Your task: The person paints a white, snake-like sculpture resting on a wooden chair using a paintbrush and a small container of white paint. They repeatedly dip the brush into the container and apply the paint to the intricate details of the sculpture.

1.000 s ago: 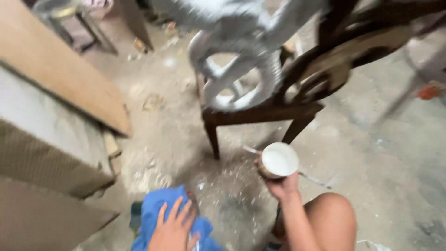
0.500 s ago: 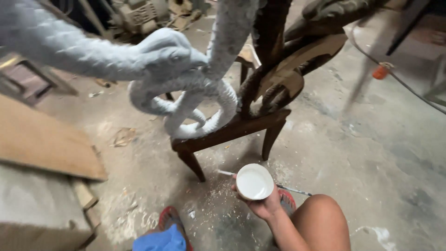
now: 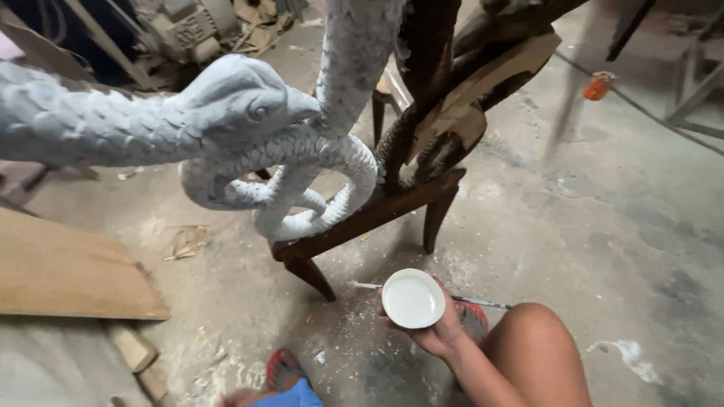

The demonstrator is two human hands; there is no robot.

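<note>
My right hand (image 3: 443,337) is shut on a small round white bowl (image 3: 412,298) of white liquid, held low above the dusty floor in front of my knee (image 3: 537,348). A thin stick (image 3: 483,304) pokes out on both sides behind the bowl; I cannot tell whether the hand holds it. Just above stands a large carved snake (image 3: 241,102) coated pale grey, coiled over a dark wooden base with legs (image 3: 381,213). My left hand is not clearly in view; only a blue cloth (image 3: 296,396) and a bit of skin show at the bottom edge.
A wooden plank (image 3: 72,275) and short wood blocks (image 3: 132,347) lie at the left. Red sandals (image 3: 280,367) sit near the bottom. Wood shavings cover the concrete floor. Grey machinery (image 3: 188,30) stands at the back; an orange object (image 3: 598,85) hangs at the right.
The view has tilted up and come closer, bringing the snake's head into sight. The bowl stays in my right hand. My left hand, earlier resting on the blue cloth, has dropped out of the picture.
</note>
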